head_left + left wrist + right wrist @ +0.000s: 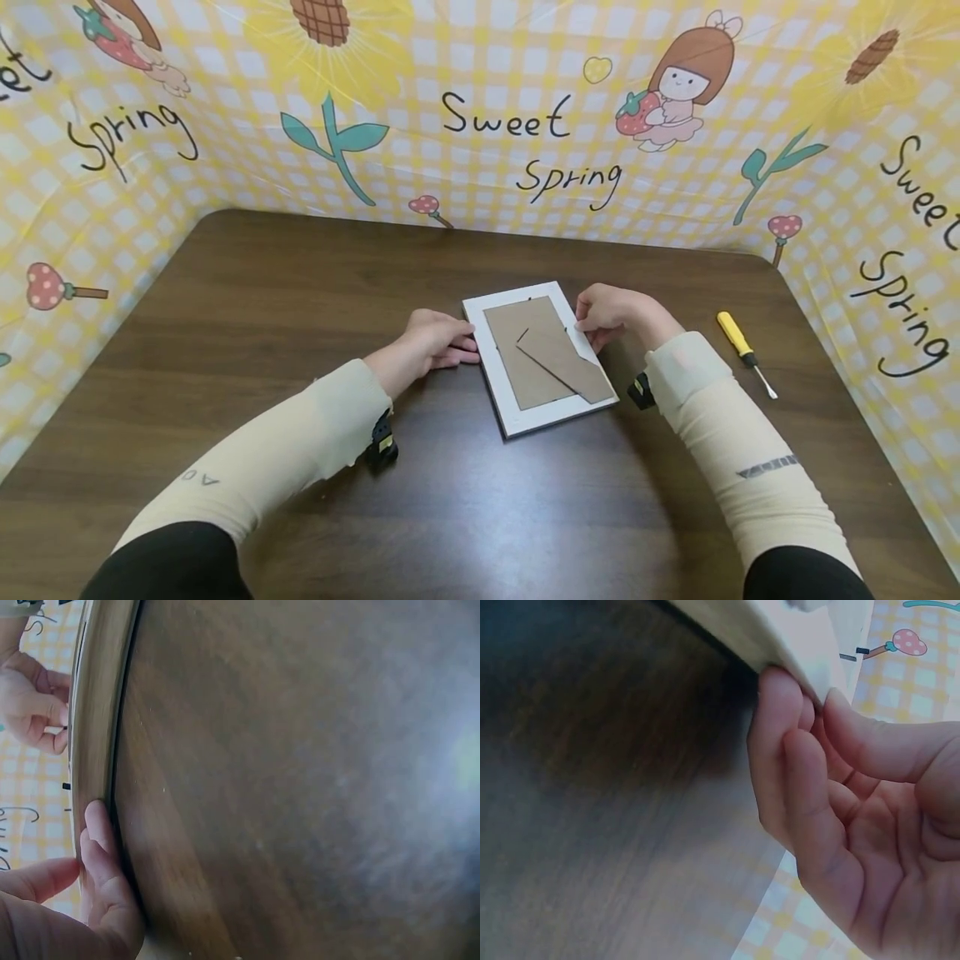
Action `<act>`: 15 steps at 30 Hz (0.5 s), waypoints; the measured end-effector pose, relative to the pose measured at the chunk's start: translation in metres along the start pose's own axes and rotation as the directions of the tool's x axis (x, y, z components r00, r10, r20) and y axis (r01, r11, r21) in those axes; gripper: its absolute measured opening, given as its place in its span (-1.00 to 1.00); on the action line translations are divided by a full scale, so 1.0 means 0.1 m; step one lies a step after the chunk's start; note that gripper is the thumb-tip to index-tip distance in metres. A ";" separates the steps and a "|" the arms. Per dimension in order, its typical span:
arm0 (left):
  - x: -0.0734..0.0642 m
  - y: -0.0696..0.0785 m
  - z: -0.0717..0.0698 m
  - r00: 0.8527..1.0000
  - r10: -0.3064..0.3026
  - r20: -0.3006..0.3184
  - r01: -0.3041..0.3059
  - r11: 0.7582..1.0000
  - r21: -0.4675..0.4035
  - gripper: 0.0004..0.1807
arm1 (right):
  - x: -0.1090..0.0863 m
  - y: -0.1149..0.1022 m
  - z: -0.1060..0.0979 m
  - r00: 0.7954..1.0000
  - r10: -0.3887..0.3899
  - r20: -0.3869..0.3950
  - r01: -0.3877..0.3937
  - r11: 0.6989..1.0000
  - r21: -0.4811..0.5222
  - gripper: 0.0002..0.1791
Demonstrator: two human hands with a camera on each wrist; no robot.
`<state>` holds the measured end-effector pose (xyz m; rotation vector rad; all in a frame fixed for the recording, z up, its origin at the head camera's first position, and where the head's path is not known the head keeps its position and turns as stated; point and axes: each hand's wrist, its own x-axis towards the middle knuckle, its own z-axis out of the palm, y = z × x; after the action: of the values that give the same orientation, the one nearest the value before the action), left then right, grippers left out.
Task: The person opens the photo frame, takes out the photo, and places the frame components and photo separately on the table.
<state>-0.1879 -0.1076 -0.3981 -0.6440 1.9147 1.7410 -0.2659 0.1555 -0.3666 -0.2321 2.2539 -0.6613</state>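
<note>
A picture frame (pixel 492 358) with a white border lies back side up on the table, set at a slant. Its brown backing board (pixel 534 333) carries a thin stand leg (pixel 549 371) and small dark tabs along its edges. My left hand (pixel 437 340) grips the frame's left edge; in the left wrist view its thumb is at the top rim and its fingers (pixel 105 874) lie along the side. On the opposite edge my right hand (pixel 611 312) pinches the rim between thumb and fingers (pixel 784 757). Whether the frame is slightly raised, I cannot tell.
To the right lies a screwdriver (pixel 737 340) with a yellow and black handle, its tip towards the front. The brown wooden table (pixel 300 275) is bounded at the back and sides by a yellow checked cloth (pixel 480 50).
</note>
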 end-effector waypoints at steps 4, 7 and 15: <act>0.02 0.02 0.00 1.000 0.014 -0.005 -0.014 1.000 0.019 -0.66 | -0.03 0.03 0.05 1.000 -0.006 0.001 0.006 1.000 0.019 -0.94; 0.03 0.03 0.00 1.000 0.024 -0.014 -0.023 0.999 0.037 -0.66 | -0.06 0.05 0.08 1.000 -0.006 -0.002 0.006 0.999 0.032 -0.91; 0.07 0.06 -0.01 0.998 0.057 -0.024 -0.055 0.995 0.083 -0.65 | -0.14 0.07 0.15 1.000 0.011 0.012 -0.012 0.996 0.087 -0.85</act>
<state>-0.1973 -0.1082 -0.3983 -0.5908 2.0291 1.6855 -0.2449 0.1609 -0.3700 -0.1792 2.2084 -0.7479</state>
